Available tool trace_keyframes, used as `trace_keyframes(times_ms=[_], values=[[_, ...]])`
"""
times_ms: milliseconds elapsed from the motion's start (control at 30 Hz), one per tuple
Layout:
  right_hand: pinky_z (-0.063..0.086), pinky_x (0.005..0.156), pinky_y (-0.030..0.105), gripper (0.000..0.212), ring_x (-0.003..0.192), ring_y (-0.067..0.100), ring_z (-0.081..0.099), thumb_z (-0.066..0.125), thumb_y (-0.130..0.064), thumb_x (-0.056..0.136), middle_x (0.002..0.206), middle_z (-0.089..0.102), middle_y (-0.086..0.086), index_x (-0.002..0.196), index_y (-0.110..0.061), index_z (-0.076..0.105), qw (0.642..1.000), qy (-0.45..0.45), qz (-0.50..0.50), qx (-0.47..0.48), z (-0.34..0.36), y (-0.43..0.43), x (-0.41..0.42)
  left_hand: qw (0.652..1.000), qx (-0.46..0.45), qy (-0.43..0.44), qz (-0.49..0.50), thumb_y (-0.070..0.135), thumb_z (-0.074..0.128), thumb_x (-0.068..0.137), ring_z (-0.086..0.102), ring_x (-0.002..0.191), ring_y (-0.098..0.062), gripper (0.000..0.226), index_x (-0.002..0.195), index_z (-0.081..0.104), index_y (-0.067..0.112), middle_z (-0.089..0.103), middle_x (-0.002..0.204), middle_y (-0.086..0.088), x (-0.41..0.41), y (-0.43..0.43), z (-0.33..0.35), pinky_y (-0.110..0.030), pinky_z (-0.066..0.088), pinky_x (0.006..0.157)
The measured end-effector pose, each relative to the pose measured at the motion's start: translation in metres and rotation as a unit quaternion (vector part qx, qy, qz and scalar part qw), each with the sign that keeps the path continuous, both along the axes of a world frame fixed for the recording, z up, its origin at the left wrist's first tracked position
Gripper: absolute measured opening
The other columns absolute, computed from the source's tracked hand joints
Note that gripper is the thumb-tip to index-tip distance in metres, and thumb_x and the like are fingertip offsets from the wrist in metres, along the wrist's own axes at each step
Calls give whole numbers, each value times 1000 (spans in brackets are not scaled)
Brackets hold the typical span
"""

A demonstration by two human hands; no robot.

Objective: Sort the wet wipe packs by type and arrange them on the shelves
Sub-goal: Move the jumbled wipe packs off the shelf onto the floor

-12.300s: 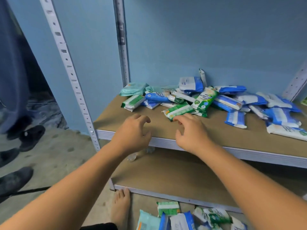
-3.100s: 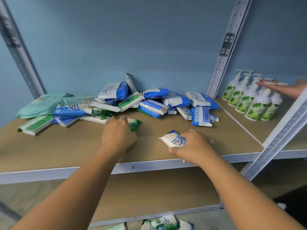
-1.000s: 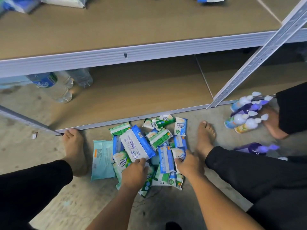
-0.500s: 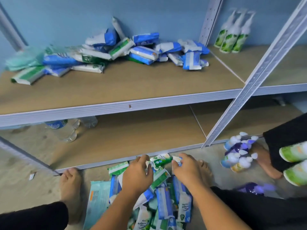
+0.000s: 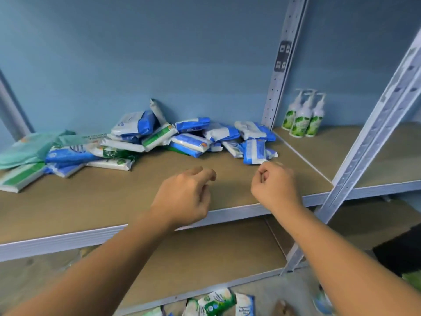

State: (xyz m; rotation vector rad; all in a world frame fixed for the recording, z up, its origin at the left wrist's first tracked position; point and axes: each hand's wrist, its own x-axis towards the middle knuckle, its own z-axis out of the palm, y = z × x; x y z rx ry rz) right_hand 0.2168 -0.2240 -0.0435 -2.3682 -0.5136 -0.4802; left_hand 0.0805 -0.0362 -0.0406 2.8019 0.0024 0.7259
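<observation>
Your left hand (image 5: 182, 197) hovers over the bare front of the shelf (image 5: 91, 201), fingers loosely curled, holding nothing. Your right hand (image 5: 275, 185) is curled nearly into a fist just beside a blue pack (image 5: 254, 151); whether it pinches anything, you cannot tell. The wet wipe packs (image 5: 145, 137) lie heaped along the shelf's back.

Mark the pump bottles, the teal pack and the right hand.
pump bottles (image 5: 301, 123), head view, label of the middle bottle
teal pack (image 5: 25, 148), head view, middle of its wrapper
right hand (image 5: 276, 184), head view, back of the hand
</observation>
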Motion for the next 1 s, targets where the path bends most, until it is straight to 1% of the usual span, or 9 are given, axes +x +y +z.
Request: trace_keyframes(times_ms=[100,233,300,400,467,600,733,867,1000], values=[[46,65,33,3,75,29,58,65,-15,77,79,57,2,76,-17,63,1000,-11,-8,23,5,19,33,999,-10,-21,22,24,52,85,55,99,-22,33,117,58,27,60,109,5,27,26,-3,-37,50,77],[47,89,44,42,110,37,52,66,-45,83,117,56,11,115,-17,63,992,18,-82,-92,6,41,63,997,-9,-24,68,23,50,72,48,103,-28,49,120,58,23,56,114,-3,67,50,-12,-44,47,89],[40,94,47,57,121,36,44,59,-60,84,130,50,10,128,-24,55,984,29,-107,-139,4,49,71,995,-22,-12,100,25,50,69,46,117,-30,61,130,52,23,51,131,-6,84,57,-13,-44,45,97],[32,96,49,61,127,33,35,50,-71,85,140,42,4,135,-36,49,976,72,-115,-171,-4,58,84,990,-62,19,124,26,46,71,27,145,-28,78,148,36,24,32,157,-6,103,65,-14,-47,35,112],[31,95,49,58,126,33,35,50,-72,84,137,42,4,129,-36,53,975,79,-122,-170,-8,63,90,988,-56,46,134,23,44,75,17,150,-25,79,153,30,24,24,162,-3,111,70,-17,-47,29,115],[31,93,49,48,124,33,37,59,-64,81,133,42,7,117,-32,55,972,75,-131,-179,-5,68,91,983,8,47,176,15,51,81,31,135,-30,78,155,29,27,36,151,-1,119,74,-13,-48,34,104],[31,95,48,51,127,30,40,63,-40,72,132,41,8,119,-28,49,968,126,-122,-179,6,64,88,974,65,92,198,27,57,88,36,122,-31,68,152,35,30,38,137,-1,121,65,-10,-43,32,99],[32,99,48,67,131,29,41,61,-42,68,137,43,7,130,-23,44,968,158,-116,-155,13,60,81,978,48,92,179,41,63,83,35,123,-27,51,132,52,31,38,130,1,115,56,-7,-41,29,100],[32,101,48,75,136,26,34,55,-45,65,143,41,4,135,-18,47,963,179,-118,-164,9,52,74,979,8,138,148,52,64,81,42,122,-20,44,119,54,31,47,125,7,107,52,-1,-38,29,102]])
